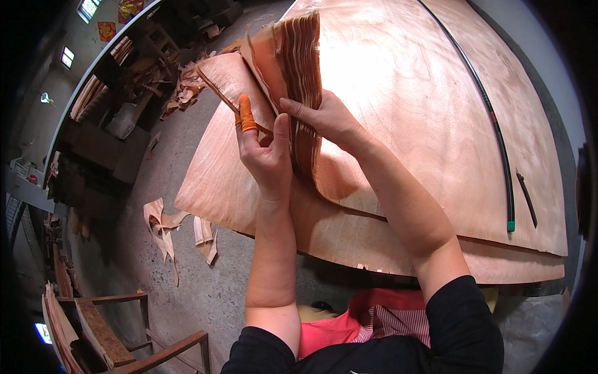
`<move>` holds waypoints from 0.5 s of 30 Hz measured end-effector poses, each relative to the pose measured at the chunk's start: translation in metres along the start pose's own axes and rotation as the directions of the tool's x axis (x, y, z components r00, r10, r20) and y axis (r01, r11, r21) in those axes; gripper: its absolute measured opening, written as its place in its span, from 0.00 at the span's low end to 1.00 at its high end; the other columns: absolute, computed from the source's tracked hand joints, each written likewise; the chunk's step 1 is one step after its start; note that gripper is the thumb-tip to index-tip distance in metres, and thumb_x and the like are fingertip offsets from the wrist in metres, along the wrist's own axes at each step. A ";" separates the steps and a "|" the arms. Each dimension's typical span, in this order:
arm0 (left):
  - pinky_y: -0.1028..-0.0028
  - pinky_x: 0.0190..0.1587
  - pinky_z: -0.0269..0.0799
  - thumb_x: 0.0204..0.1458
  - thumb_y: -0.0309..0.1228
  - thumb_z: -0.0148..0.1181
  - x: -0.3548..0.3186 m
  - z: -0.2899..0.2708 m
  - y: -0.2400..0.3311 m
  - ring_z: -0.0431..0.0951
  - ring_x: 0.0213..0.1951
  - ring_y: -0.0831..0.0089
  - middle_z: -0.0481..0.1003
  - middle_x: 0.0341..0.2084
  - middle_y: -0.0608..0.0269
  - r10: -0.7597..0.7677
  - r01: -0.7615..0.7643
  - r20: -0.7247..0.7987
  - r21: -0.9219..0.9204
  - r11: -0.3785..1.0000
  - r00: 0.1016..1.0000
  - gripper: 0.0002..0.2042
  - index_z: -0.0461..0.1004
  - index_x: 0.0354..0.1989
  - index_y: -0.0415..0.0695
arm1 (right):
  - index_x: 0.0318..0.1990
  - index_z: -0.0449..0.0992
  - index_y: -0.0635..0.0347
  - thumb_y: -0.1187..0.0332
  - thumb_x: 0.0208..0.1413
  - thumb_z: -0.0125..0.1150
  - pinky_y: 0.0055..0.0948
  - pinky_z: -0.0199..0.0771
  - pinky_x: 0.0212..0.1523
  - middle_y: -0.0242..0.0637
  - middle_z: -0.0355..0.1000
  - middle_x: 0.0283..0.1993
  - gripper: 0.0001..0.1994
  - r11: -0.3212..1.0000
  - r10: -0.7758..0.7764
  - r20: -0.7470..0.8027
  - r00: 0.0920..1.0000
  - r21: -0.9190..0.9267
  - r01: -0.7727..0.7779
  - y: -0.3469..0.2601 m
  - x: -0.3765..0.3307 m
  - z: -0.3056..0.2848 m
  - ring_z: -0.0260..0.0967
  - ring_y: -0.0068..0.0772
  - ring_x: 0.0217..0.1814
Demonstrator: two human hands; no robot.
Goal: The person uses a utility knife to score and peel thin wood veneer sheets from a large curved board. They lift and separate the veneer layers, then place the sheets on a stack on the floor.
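A thick stack of thin wood veneer sheets (303, 56) stands on edge over the bench, its layered brown edges facing me. My right hand (333, 124) grips the stack from its right side, with the thumb across the near edges. Left of it, a thinner bundle of veneer (215, 87) leans away from the stack, like an opened book. My left hand (266, 156) holds this bundle's near edge, thumb raised and apart from the fingers. Orange finger covers (247, 115) sit on fingers of that hand. The sheets hide some of my fingertips.
Large pale veneer sheets (398, 137) spread under the stack, overhanging the near side. A long black rod with a green end (495, 124) and a short dark strip (526, 199) lie at right. Veneer scraps (163, 230) litter the concrete floor. A wooden frame (103, 333) stands lower left.
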State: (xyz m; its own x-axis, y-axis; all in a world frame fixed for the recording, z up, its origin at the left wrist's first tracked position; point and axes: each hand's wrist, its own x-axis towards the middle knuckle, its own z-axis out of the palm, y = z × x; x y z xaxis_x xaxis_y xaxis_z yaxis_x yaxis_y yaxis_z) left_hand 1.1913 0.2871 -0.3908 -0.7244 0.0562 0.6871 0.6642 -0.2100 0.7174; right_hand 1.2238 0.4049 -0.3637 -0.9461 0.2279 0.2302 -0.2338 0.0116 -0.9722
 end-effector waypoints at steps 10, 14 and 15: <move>0.81 0.28 0.70 0.54 0.30 0.51 0.001 -0.005 -0.010 0.74 0.35 0.74 0.64 0.51 0.46 0.046 -0.046 0.002 0.131 0.990 0.999 0.19 0.63 0.48 0.26 | 0.41 0.70 0.69 0.55 0.49 0.60 0.23 0.69 0.39 0.38 0.72 0.34 0.22 0.999 -0.041 -0.010 0.999 0.026 0.042 0.003 0.001 0.000 0.68 0.24 0.37; 0.80 0.29 0.71 0.52 0.28 0.53 0.001 0.003 -0.002 0.74 0.34 0.73 0.64 0.51 0.47 0.052 -0.052 -0.009 0.036 0.998 0.999 0.20 0.62 0.49 0.26 | 0.41 0.70 0.69 0.56 0.49 0.60 0.23 0.69 0.40 0.38 0.72 0.35 0.22 1.000 -0.017 0.008 1.000 0.021 0.017 0.004 0.001 -0.003 0.68 0.25 0.38; 0.80 0.29 0.72 0.52 0.28 0.54 0.001 0.004 -0.002 0.74 0.34 0.73 0.64 0.50 0.47 0.051 -0.051 -0.018 0.001 0.999 0.999 0.20 0.62 0.50 0.26 | 0.41 0.70 0.69 0.56 0.49 0.60 0.23 0.69 0.40 0.39 0.72 0.36 0.22 1.000 -0.013 0.010 1.000 0.014 0.013 0.003 0.001 -0.003 0.68 0.25 0.38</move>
State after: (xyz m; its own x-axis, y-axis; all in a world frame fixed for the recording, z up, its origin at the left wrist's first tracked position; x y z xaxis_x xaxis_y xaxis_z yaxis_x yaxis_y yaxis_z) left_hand 1.1900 0.2911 -0.3914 -0.6931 0.0274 0.7204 0.7002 -0.2120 0.6817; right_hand 1.2228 0.4077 -0.3669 -0.9453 0.2178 0.2429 -0.2487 0.0009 -0.9686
